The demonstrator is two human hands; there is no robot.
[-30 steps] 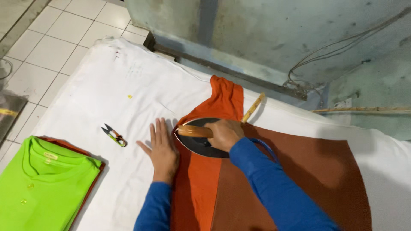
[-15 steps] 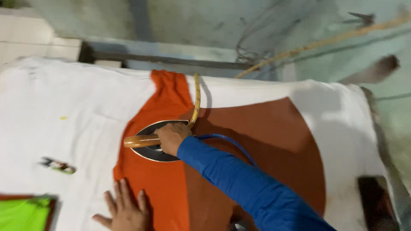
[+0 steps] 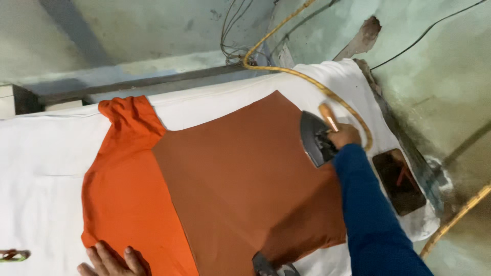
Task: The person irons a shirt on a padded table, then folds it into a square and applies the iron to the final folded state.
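My left hand point(image 3: 110, 260) is cut off by the bottom edge: I see only fingers and part of the back, no wrist. My right hand point(image 3: 343, 136) is partly masked by the iron point(image 3: 314, 138), so I cannot make out its fingers on the handle. The iron's sole faces away from me. A dark object point(image 3: 273, 267) at the bottom edge is cropped, and I cannot tell what it is. A small item point(image 3: 13, 254) at the left edge is too cropped to identify.

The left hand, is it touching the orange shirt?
Touching. The head view shows the left hand lying flat on the lower edge of the orange shirt, fingers overlapping the cloth with no gap.
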